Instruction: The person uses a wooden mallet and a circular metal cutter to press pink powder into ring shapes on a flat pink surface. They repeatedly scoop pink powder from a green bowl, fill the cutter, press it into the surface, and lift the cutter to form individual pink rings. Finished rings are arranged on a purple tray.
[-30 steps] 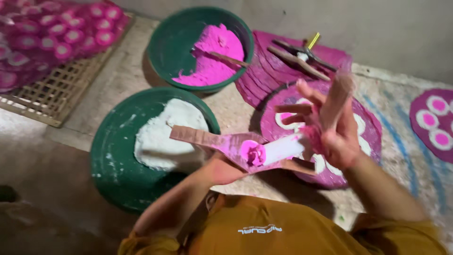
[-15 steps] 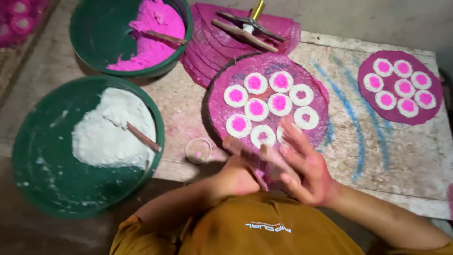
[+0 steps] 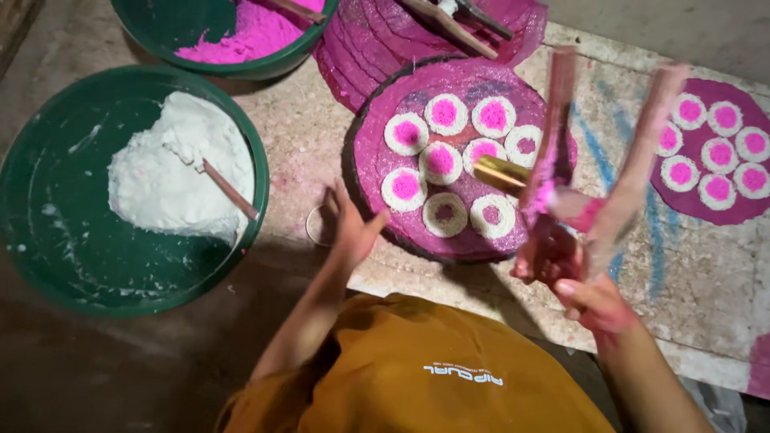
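Head view, looking down: the right hand [image 3: 589, 293] is gripping a hinged two-armed wooden press [image 3: 597, 172], its arms splayed open and blurred; the left hand [image 3: 349, 228] is reaching, fingers spread and holding nothing, toward a small round ring [image 3: 319, 226] on the board [image 3: 706, 265] beside a round pink mat [image 3: 377, 188] carrying white-and-pink discs [image 3: 439, 163]; judged risk: the swinging press could be clipping and smearing those soft discs.

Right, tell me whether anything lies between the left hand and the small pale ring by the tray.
Nothing visible does. The open left hand sits right at the pale ring, partly covering it. The tray lies on its other side; the right hand holds the wooden mould clear.
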